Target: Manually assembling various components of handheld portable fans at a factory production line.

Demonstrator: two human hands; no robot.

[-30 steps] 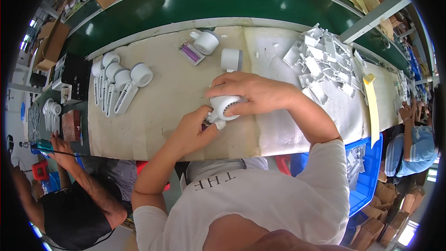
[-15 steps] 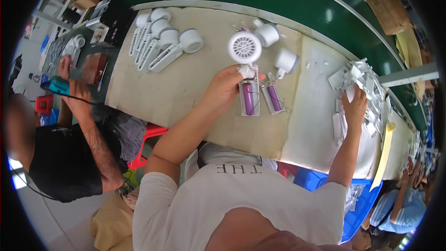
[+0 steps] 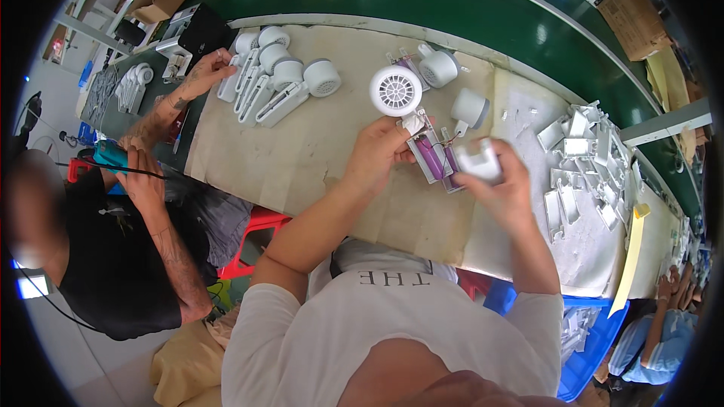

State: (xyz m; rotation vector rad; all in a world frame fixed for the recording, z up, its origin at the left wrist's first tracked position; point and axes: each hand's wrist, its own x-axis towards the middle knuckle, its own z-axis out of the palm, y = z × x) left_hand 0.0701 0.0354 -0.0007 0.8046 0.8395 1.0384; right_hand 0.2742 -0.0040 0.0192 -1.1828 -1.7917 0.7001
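My left hand (image 3: 375, 154) grips a white handheld fan by its opened handle, just below the round grilled head (image 3: 396, 91). A purple cylindrical battery (image 3: 431, 158) and thin wires show inside that handle. My right hand (image 3: 509, 185), slightly blurred, holds a white plastic handle cover (image 3: 481, 162) close to the right of the battery. Another opened fan (image 3: 469, 108) lies just beyond, its own battery handle partly hidden behind the held one. A third fan (image 3: 437, 68) with an exposed handle rests farther back.
Loose white plastic covers (image 3: 581, 147) are heaped at the right of the table. Several fans with closed handles (image 3: 283, 83) lie in a row at the left, where a co-worker's hand (image 3: 211, 71) reaches. A blue bin (image 3: 584, 358) stands below the table's right edge.
My right hand has come from the heap to the held fan, bringing a white cover. The held fan's handle has tilted to the right. The co-worker's hand has reached to the fan row.
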